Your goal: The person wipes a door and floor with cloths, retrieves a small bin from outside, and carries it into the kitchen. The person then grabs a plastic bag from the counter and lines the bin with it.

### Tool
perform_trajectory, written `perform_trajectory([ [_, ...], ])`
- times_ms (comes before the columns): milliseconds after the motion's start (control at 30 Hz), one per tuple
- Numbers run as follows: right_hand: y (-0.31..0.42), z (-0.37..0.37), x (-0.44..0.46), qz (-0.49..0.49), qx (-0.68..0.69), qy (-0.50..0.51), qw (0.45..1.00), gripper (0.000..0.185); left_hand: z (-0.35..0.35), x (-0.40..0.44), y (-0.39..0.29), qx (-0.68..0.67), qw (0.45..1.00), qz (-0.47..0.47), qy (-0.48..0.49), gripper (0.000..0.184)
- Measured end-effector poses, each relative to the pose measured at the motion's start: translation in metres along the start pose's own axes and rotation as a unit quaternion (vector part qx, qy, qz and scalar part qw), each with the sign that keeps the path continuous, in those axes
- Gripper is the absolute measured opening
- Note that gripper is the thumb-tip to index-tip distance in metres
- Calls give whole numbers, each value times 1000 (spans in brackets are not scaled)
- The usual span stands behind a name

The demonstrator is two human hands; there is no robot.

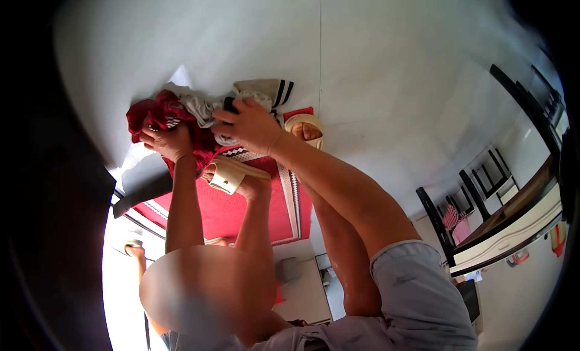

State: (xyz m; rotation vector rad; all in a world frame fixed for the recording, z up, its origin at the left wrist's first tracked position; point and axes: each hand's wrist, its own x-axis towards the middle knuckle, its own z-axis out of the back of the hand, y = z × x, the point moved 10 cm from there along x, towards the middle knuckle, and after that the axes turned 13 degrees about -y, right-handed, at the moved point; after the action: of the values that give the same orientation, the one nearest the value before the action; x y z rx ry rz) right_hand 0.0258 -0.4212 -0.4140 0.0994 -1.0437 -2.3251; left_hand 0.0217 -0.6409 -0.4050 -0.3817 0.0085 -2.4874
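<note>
The left hand [168, 141] pinches gathered fabric of the red cloth [160, 112], which lies at the far edge of the patterned red mat [235, 215], covering part of that edge. The right hand [251, 126], fingers somewhat spread, lies over the grey cloth [196, 108] beside the striped cloth [263, 88]; a small black patch [228, 104] at its fingers is hard to make out, and whether it grips cannot be told. A blurred oval [205, 290] hides the area past the mat's near edge, and darkness cuts off the left margin.
</note>
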Motion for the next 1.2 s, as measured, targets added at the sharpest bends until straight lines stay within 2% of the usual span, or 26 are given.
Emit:
perform_trajectory([
  [33,-10,2,-1,-19,4,-9,1000,51,-1,-7,-7,-5,1000,11,12,76],
  [133,-48,33,-15,-88,-77,-8,993,52,-1,-28,-45,-48,997,-41,32,71],
  [233,-112,83,-51,-247,-75,-72,964,56,-4,-69,-109,-91,980,-125,124,67],
  [300,-145,123,-83,-309,-46,-164,936,59,-8,-115,-163,-167,930,-249,211,71],
  [333,-158,132,-108,-332,-72,-190,921,58,-5,-141,-196,-195,900,-313,233,73],
  [367,-170,140,-135,-395,-69,-196,895,57,-1,-170,-229,-225,863,-375,253,74],
  [400,-177,145,-163,-453,-56,-213,864,58,-4,-195,-253,-260,836,-386,290,70],
  [500,-176,146,-263,-506,-142,-275,805,64,-17,-261,-308,-288,761,-440,381,60],
  [567,-175,125,-344,-585,-171,-283,741,70,-29,-321,-330,-239,684,-497,477,52],
  [633,-163,101,-422,-752,-130,-227,605,73,-22,-374,-338,-224,634,-541,505,47],
  [667,-152,98,-437,-758,-147,-200,604,73,-22,-396,-341,-195,618,-552,525,46],
  [733,-145,65,-506,-826,95,-397,389,74,-26,-429,-342,-134,582,-573,561,46],
  [833,-160,-14,-606,-824,238,-451,245,74,-24,-439,-315,-90,488,-546,675,49],
  [900,-149,32,-524,-849,239,-334,332,72,-16,-408,-309,-159,535,-482,675,48],
  [933,-150,48,-513,-860,192,-250,402,69,-8,-390,-299,-190,551,-450,677,48],
  [967,-145,68,-494,-845,204,-208,449,67,4,-364,-299,-276,579,-410,648,48],
  [1000,-141,84,-490,-831,224,-214,462,65,12,-332,-297,-360,603,-367,610,47],
  [1033,-137,98,-489,-816,244,-221,476,63,19,-299,-293,-382,610,-316,619,48],
  [1100,-141,124,-520,-806,178,-262,500,59,29,-218,-282,-393,645,-171,633,45],
  [1133,-142,140,-522,-803,150,-285,501,58,40,-175,-273,-446,681,-145,563,38],
  [1167,-142,156,-523,-800,122,-307,501,57,-35,-187,-178,-270,702,40,658,33],
  [1200,-145,163,-527,-795,103,-308,513,58,-12,-147,-172,-236,717,90,650,36],
])
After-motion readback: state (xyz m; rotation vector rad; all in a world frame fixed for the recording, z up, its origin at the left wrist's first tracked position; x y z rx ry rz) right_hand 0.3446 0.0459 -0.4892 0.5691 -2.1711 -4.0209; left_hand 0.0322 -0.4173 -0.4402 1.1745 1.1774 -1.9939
